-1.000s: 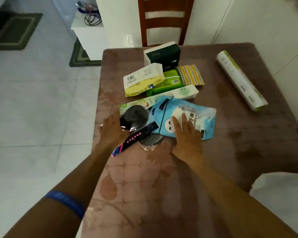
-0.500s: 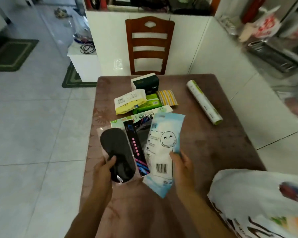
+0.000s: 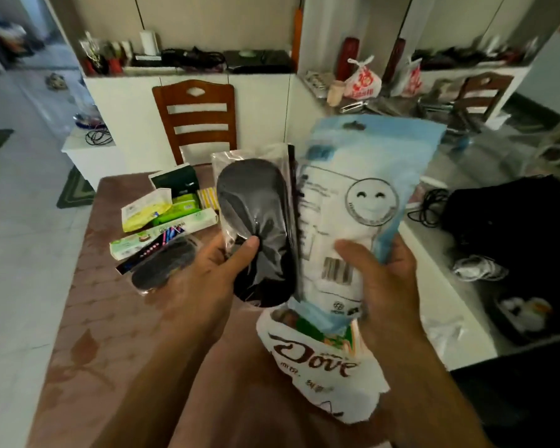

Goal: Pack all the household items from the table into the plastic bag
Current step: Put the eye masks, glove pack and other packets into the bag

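Note:
My left hand (image 3: 214,276) grips a clear packet holding a black insole (image 3: 256,221), thumb on its front. My right hand (image 3: 385,279) holds a light blue and white packet with a smiley face (image 3: 362,195). Both packets stand upright, side by side, above the white plastic bag (image 3: 324,367) printed "Dove", whose mouth lies just under them. On the brown table (image 3: 88,318) remain another black insole packet (image 3: 162,263), a long green-white box (image 3: 162,232), a yellow wipes pack (image 3: 144,210), a green pack (image 3: 185,205), a striped cloth (image 3: 207,197) and a dark box (image 3: 175,181).
A wooden chair (image 3: 196,118) stands behind the table against white cabinets. A white counter on the right carries a black bag (image 3: 511,221), cables and red-printed bags (image 3: 362,80). Tiled floor with a green mat (image 3: 75,190) lies to the left.
Both hands lifted the two packets off the table and swung them right, over the white bag. One insole packet stayed on the table. My view rose and turned right.

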The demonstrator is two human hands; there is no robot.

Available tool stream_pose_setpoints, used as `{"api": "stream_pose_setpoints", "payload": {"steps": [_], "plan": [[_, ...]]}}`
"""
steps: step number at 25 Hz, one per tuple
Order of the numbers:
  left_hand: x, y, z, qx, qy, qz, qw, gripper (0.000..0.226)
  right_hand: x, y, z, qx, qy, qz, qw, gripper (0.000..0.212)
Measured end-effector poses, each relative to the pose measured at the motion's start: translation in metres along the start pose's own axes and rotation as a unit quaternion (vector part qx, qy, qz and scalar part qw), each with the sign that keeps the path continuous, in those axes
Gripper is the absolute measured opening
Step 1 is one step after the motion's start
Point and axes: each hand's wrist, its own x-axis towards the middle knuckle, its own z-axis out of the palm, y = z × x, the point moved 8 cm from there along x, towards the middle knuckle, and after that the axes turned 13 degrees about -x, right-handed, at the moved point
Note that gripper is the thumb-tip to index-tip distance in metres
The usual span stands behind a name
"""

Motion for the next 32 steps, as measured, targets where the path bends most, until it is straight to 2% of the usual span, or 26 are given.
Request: {"api": "stream_pose_setpoints", "payload": {"steps": [3,5,6,7,8,10,12,14,16,17,18,20,21,22,23,24,25,26,27,28,30,31,32], "plan": [[-0.021,-0.031,0.039,-0.05,-0.047,-0.053,0.996,0.023,0.031,-0.006,-0.107,0.052,0.024,0.031,0.998,0.031],[-0.043,-0.063,0.064,0.011,-0.12,-0.161,0.98,0.026,0.054,0.013,-0.155,0.055,0.003,0.073,0.996,0.031],[-0.053,-0.078,0.077,0.058,-0.15,-0.198,0.967,0.018,0.063,0.024,-0.172,0.051,-0.012,0.087,0.995,0.033],[-0.056,-0.089,0.085,0.078,-0.149,-0.206,0.964,0.016,0.07,0.036,-0.181,0.045,-0.037,0.099,0.993,0.034],[-0.052,-0.095,0.088,0.065,-0.117,-0.197,0.971,0.018,0.075,0.047,-0.184,0.038,-0.063,0.11,0.991,0.035],[-0.04,-0.101,0.086,-0.051,-0.023,-0.178,0.982,0.027,0.08,0.064,-0.176,0.022,-0.123,0.114,0.986,0.035],[-0.03,-0.098,0.078,-0.166,0.043,-0.163,0.972,0.03,0.082,0.077,-0.164,-0.007,-0.163,0.105,0.981,0.037],[-0.022,-0.085,0.075,-0.219,0.06,-0.138,0.964,0.031,0.087,0.092,-0.155,-0.052,-0.188,0.106,0.975,0.04],[-0.011,-0.071,0.074,-0.257,0.072,-0.105,0.958,0.034,0.093,0.108,-0.143,-0.154,-0.226,0.126,0.954,0.031],[-0.006,-0.067,0.071,-0.275,0.084,-0.086,0.954,0.035,0.094,0.118,-0.135,-0.239,-0.257,0.139,0.926,0.027],[-0.001,-0.063,0.068,-0.293,0.099,-0.073,0.948,0.034,0.093,0.131,-0.127,-0.349,-0.298,0.147,0.876,0.03],[0.002,-0.06,0.065,-0.286,0.112,-0.066,0.95,0.034,0.082,0.156,-0.107,-0.533,-0.403,0.141,0.731,0.036],[0.002,-0.061,0.063,-0.248,0.107,-0.071,0.96,0.036,0.077,0.163,-0.096,-0.575,-0.422,0.117,0.691,0.032],[-0.001,-0.062,0.062,-0.187,0.1,-0.081,0.974,0.037,0.074,0.16,-0.087,-0.586,-0.402,0.086,0.699,0.028],[-0.005,-0.065,0.06,-0.116,0.095,-0.091,0.984,0.037,0.075,0.15,-0.084,-0.538,-0.35,0.065,0.764,0.026],[-0.009,-0.071,0.058,-0.056,0.089,-0.098,0.99,0.035,0.074,0.137,-0.084,-0.42,-0.291,0.063,0.858,0.025],[-0.013,-0.077,0.058,-0.015,0.083,-0.104,0.991,0.035,0.07,0.121,-0.082,-0.254,-0.261,0.08,0.928,0.029],[-0.017,-0.084,0.059,0.016,0.083,-0.111,0.99,0.036,0.064,0.109,-0.074,-0.074,-0.283,0.107,0.95,0.038],[-0.021,-0.09,0.062,0.041,0.084,-0.118,0.989,0.038,0.057,0.096,-0.068,0.027,-0.312,0.121,0.942,0.049],[-0.024,-0.095,0.065,0.055,0.078,-0.121,0.988,0.038,0.054,0.086,-0.064,0.033,-0.332,0.107,0.936,0.053],[-0.025,-0.098,0.072,0.079,0.044,-0.117,0.989,0.033,0.055,0.078,-0.06,-0.103,-0.331,0.054,0.937,0.029],[-0.023,-0.095,0.077,0.111,0.01,-0.111,0.988,0.031,0.062,0.078,-0.065,-0.182,-0.287,0.037,0.94,0.017],[-0.021,-0.092,0.081,0.191,-0.035,-0.107,0.975,0.039,0.073,0.082,-0.078,-0.238,-0.225,0.025,0.945,0.015]]}}
